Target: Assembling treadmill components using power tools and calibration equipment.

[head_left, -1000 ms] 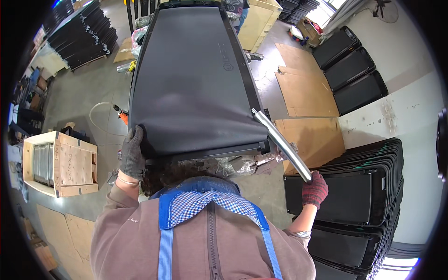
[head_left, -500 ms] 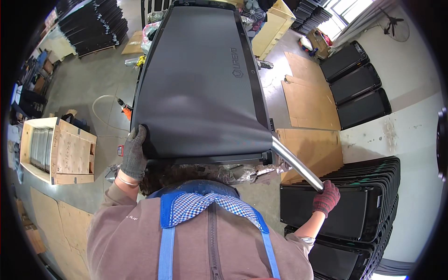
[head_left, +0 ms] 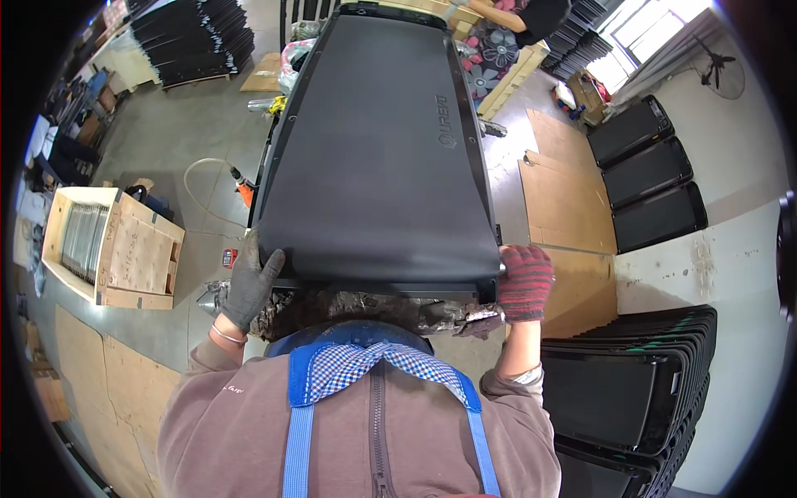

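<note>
A treadmill deck (head_left: 475, 133) with a wide black running belt (head_left: 374, 158) stretches away in front of me. At its near left corner my left hand (head_left: 251, 284), in a grey glove, lies along the edge. Its fingers are stretched forward and the thumb is spread onto the belt. My right hand (head_left: 528, 282), in a red and dark striped glove, is closed at the near right corner. A short bit of silver metal roller (head_left: 502, 267) shows beside its fingers; the belt hides the rest. Below the deck's near end lies crumpled dark wrapping (head_left: 432, 317).
At the deck's far end another person's gloved hand (head_left: 455, 8) touches the corner. An orange power tool (head_left: 244, 191) with a hose sits at the left side. A wooden crate (head_left: 133, 257) stands left; stacked black decks (head_left: 614, 398) stand right, near cardboard sheets (head_left: 573, 199).
My right hand has swung in from the right, bringing the roller from a slant to inside the belt's near end. The belt's raised corner now lies flatter. Another person's arm has appeared.
</note>
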Demonstrator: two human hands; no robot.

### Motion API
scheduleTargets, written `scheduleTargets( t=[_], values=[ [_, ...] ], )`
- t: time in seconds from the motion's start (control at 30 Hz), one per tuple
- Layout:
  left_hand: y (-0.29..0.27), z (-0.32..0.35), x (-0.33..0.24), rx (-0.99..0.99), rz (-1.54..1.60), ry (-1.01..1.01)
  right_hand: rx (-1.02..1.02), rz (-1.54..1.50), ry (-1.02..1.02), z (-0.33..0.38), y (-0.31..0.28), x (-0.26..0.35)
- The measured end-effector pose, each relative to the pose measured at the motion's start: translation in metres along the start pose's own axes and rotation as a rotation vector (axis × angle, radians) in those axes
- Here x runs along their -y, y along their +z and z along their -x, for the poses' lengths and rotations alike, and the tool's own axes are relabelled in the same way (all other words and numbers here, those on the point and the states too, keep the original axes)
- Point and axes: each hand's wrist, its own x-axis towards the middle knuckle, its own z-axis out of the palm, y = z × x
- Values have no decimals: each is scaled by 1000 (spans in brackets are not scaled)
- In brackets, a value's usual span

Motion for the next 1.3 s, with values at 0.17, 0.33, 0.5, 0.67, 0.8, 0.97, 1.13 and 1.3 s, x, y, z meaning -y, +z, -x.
scheduleTargets(
  t=[0.17, 0.33, 0.5, 0.67, 0.8, 0.97, 1.13, 1.3],
  values=[
    [-10, 0, 27, -4, -230, 169, 210, -263, -24, -4, 13, 1],
    [-19, -3, 46, 10, -129, 133, 272, -522, 88, 2, 15, -9],
    [-35, -9, 43, -3, -330, 65, 275, -397, 203, 21, 32, -26],
    [-49, -8, 43, 33, -239, 130, 121, -300, 79, 26, 39, -22],
    [-54, -3, 48, 60, -367, 206, 94, -374, 138, 29, 40, -18],
    [-55, 3, 44, 55, -543, 154, 189, -326, 181, 22, 33, -14],
    [-45, 18, 55, -10, -657, 140, 173, -235, 154, 28, 29, -9],
    [-45, 31, 38, 5, -615, 226, 136, -285, 185, 47, 25, -9]
  ],
)
